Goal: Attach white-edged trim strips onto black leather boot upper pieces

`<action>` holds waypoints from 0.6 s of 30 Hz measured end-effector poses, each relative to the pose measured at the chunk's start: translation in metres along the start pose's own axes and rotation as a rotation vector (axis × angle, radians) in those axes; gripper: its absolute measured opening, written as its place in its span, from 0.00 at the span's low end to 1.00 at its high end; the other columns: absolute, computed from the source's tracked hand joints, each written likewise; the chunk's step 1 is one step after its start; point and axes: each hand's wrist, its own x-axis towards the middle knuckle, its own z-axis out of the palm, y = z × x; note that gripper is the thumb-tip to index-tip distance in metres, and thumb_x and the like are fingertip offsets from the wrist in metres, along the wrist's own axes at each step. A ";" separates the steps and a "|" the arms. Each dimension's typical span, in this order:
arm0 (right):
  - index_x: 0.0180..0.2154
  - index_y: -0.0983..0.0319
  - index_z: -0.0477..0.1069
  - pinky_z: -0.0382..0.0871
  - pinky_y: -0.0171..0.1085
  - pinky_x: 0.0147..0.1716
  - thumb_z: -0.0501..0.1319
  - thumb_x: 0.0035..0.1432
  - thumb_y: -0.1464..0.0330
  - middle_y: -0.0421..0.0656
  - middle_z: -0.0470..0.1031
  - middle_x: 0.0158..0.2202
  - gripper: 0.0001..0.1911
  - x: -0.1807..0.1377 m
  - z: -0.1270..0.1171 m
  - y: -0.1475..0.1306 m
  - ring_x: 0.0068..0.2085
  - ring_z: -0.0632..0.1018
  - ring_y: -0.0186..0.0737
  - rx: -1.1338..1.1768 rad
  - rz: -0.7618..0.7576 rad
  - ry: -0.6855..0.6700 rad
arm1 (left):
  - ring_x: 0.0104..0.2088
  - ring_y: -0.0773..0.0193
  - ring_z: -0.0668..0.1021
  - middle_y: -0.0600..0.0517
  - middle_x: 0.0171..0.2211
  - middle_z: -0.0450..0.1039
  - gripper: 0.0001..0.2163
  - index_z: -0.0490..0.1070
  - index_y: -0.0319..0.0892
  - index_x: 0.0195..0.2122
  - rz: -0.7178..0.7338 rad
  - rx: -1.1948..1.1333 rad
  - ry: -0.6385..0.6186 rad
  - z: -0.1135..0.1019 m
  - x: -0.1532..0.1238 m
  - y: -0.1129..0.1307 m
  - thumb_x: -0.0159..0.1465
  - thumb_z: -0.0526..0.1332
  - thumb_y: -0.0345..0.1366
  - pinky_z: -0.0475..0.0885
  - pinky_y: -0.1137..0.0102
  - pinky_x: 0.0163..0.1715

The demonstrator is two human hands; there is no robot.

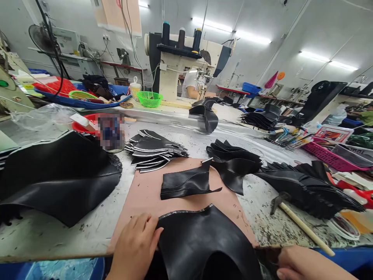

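A curved black leather piece [210, 233] with a pale-marked upper edge lies at the front of the pinkish-tan board [142, 198] and hangs over the table edge. At its left side my left hand [136, 243] is closed, thumb and fingers on the piece's corner. My right hand [300, 262] is low at the front edge, right of the piece, its fingers curled; what they hold, if anything, is hidden. Beyond the piece lies a smaller stitched black leather part [186, 181]. A stack of white-edged black pieces [154, 147] rests behind it.
A hammer [303, 225] with a wooden handle lies at right, by stacked black parts [314, 190]. Large black leather pieces [64, 175] cover the left side. More black parts [233, 159] lie centre-right. A sewing machine [189, 50] stands behind, with a person [189, 87] beyond it.
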 end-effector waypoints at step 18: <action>0.33 0.61 0.70 0.60 0.36 0.30 0.57 0.58 0.72 0.43 0.75 0.32 0.04 0.112 -0.036 -0.166 0.33 0.73 0.40 -0.074 -0.422 0.424 | 0.53 0.66 0.68 0.59 0.55 0.68 0.20 0.63 0.50 0.56 0.380 0.286 0.052 0.004 -0.026 -0.010 0.62 0.53 0.43 0.55 0.68 0.50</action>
